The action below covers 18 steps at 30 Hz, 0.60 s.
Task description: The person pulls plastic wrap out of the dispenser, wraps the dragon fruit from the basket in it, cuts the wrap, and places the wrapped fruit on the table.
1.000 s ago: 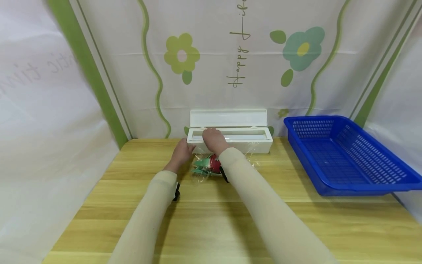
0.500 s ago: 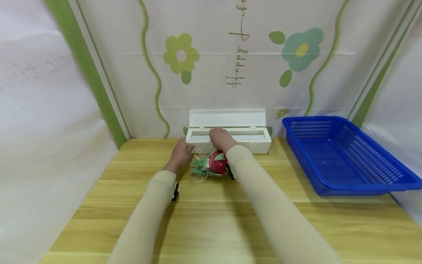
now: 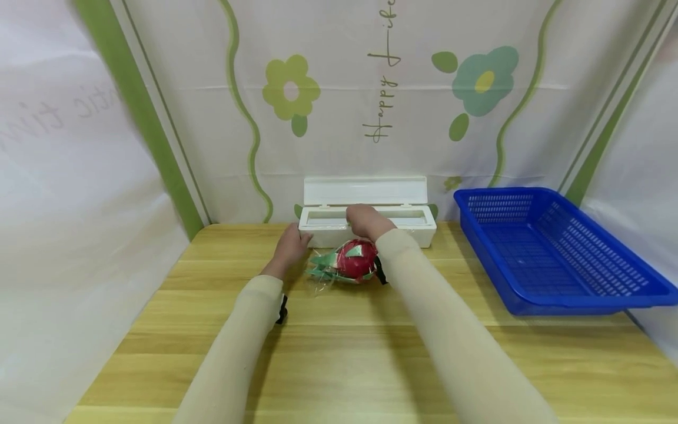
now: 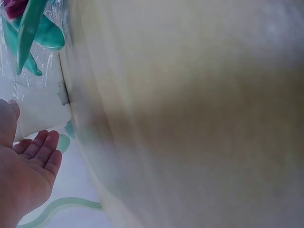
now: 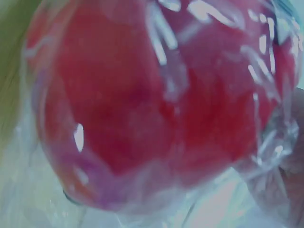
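A long white cling film box (image 3: pixel 329 238) stands at the table's back edge, its lid (image 3: pixel 365 192) raised. My left hand (image 3: pixel 290 242) grips the box's left end, thumb on the front face and fingers round the end, as the left wrist view shows. On the front rim, right of the middle, my right hand (image 3: pixel 368 222) has curled fingers over the slide cutter, which they mostly hide. In front of the box lies a red dragon fruit (image 3: pixel 356 262) with green tips, covered in clear film (image 5: pixel 164 38); it fills the right wrist view, close under the right wrist.
A blue perforated plastic basket (image 3: pixel 561 259) stands at the right of the wooden table (image 3: pixel 328 359). Behind the box hangs a white printed cloth (image 3: pixel 339 118) with flowers and lettering; more cloth closes in both sides. Black straps (image 3: pixel 282 310) circle the wrists.
My right hand has slid rightward along the box's front rim, so more of the dragon fruit shows. The left hand has stayed at the box's left end.
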Each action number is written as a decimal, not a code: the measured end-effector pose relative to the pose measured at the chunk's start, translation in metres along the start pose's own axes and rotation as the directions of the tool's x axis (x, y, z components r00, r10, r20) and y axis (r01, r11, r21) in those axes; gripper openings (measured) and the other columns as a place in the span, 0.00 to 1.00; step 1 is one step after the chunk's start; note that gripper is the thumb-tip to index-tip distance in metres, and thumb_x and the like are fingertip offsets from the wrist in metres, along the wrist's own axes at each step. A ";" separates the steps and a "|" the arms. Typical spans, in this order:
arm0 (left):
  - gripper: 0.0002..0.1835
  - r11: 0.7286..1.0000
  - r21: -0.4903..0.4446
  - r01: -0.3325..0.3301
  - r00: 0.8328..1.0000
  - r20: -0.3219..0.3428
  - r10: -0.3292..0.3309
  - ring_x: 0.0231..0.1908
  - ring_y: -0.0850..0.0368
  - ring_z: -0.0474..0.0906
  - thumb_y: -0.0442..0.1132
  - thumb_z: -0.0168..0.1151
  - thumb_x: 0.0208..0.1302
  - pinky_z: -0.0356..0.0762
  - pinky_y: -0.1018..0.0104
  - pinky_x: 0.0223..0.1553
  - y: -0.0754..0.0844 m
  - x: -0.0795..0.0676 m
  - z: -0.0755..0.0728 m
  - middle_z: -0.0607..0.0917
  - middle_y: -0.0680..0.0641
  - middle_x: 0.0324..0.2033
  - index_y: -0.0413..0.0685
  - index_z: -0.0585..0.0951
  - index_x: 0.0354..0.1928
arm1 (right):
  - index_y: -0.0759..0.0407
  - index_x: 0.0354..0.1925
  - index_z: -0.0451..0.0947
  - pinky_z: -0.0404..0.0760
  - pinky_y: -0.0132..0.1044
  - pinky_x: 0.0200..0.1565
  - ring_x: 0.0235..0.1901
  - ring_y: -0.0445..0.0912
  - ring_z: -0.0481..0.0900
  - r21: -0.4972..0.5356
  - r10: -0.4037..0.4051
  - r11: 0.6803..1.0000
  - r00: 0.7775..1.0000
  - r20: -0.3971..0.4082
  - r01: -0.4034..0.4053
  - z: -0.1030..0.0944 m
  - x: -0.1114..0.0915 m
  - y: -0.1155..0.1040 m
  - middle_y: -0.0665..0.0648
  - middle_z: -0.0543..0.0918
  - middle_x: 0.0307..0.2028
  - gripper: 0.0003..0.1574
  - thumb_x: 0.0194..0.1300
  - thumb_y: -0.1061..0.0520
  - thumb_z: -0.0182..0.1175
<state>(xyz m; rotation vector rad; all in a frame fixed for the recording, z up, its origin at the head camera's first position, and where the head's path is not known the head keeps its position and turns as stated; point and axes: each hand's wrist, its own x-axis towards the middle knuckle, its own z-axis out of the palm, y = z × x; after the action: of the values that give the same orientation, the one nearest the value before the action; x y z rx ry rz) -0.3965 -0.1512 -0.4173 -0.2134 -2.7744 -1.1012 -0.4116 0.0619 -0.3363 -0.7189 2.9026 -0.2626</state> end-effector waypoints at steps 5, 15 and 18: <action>0.25 1.000 -0.002 0.008 1.000 -0.007 -0.008 0.50 0.45 0.67 0.45 0.47 0.65 0.65 0.53 0.51 0.002 -0.001 0.001 0.70 0.37 0.49 0.33 0.62 0.56 | 0.60 0.53 0.70 0.70 0.39 0.50 0.53 0.49 0.68 0.013 0.026 1.000 1.000 0.013 -0.026 -0.003 -0.005 0.005 0.55 0.73 0.52 0.25 0.60 0.72 0.42; 0.25 1.000 -0.016 0.019 1.000 -0.002 -0.019 0.51 0.44 0.66 0.46 0.47 0.65 0.64 0.52 0.52 0.004 -0.004 0.001 0.70 0.37 0.50 0.34 0.62 0.56 | 0.61 0.52 0.70 0.70 0.42 0.50 0.52 0.52 0.68 0.045 0.006 0.999 1.000 0.009 -0.006 -0.004 -0.012 0.020 0.58 0.73 0.50 0.22 0.61 0.72 0.42; 0.25 1.000 -0.017 0.022 1.000 -0.003 -0.022 0.51 0.44 0.67 0.46 0.47 0.65 0.64 0.52 0.52 0.004 -0.005 0.000 0.70 0.38 0.49 0.35 0.62 0.56 | 0.62 0.45 0.73 0.72 0.39 0.44 0.44 0.49 0.72 0.038 -0.008 0.999 1.000 -0.011 0.008 -0.001 -0.011 0.026 0.56 0.75 0.42 0.20 0.57 0.74 0.42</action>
<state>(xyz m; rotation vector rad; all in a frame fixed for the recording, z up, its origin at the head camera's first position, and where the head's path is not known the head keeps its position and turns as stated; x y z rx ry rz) -0.3913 -0.1482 -0.4154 -0.1829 -2.7715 -1.1301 -0.4135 0.0896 -0.3396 -0.7255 2.8968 -0.3221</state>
